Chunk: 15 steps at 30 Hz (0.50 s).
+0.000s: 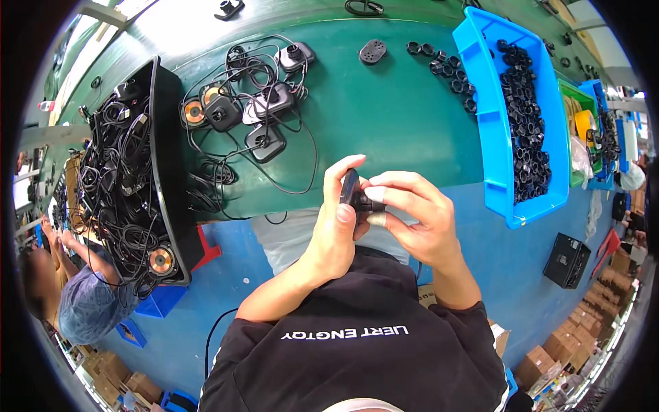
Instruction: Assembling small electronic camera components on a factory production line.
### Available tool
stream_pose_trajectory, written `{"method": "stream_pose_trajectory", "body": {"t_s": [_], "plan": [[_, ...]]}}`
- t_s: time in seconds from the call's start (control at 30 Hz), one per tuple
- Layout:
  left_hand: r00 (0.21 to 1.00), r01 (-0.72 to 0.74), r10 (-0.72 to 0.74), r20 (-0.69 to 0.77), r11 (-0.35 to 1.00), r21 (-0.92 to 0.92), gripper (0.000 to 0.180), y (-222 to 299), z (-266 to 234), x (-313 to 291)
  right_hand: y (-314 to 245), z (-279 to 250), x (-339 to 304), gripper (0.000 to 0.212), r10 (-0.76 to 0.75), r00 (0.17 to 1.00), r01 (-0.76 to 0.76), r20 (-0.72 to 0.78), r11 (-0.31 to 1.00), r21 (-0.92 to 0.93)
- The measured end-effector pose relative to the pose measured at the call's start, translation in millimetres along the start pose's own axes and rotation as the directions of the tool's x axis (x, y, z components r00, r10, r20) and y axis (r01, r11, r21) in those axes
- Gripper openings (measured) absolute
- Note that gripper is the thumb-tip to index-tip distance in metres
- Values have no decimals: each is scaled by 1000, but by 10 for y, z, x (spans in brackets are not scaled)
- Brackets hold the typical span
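Observation:
My left hand (332, 240) grips a flat black plastic housing (350, 187), held edge-on above the table's near edge. From the housing's right side sticks out a short black stem part (367, 205). The fingers of my right hand (427, 218) are closed around this part, hiding much of it; a wrapping covers one fingertip. Farther left on the green table (384, 103) lie several similar black housings (266, 142) with tangled cables, some showing copper coils (194, 112). A small black oval piece (373, 51) lies at the far middle.
A blue bin (491, 130) full of black plastic rings (525, 137) stands at right, with loose rings (449, 67) beside it. A black bin (180, 226) heaped with cabled parts stands left. Another person (89, 295) works beyond it. A black box (567, 261) sits lower right.

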State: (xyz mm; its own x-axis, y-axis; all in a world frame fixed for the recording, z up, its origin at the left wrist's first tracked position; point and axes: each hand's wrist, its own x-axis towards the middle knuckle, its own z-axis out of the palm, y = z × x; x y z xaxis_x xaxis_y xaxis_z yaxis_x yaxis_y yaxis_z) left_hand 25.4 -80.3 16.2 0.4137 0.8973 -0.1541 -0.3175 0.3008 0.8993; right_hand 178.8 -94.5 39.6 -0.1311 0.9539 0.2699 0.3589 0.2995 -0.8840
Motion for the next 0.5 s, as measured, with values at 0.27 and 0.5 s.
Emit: {"method": "stream_pose_trajectory", "body": {"t_s": [0.27, 0.5], "plan": [[998, -57, 54, 32, 992, 117, 78, 46, 21, 0, -22, 69, -94, 42, 64, 997, -62, -48, 997, 40], [996, -83, 81, 25, 989, 121, 78, 0, 7, 3, -112, 72, -102, 36, 256, 965, -230, -52, 928, 294]]}}
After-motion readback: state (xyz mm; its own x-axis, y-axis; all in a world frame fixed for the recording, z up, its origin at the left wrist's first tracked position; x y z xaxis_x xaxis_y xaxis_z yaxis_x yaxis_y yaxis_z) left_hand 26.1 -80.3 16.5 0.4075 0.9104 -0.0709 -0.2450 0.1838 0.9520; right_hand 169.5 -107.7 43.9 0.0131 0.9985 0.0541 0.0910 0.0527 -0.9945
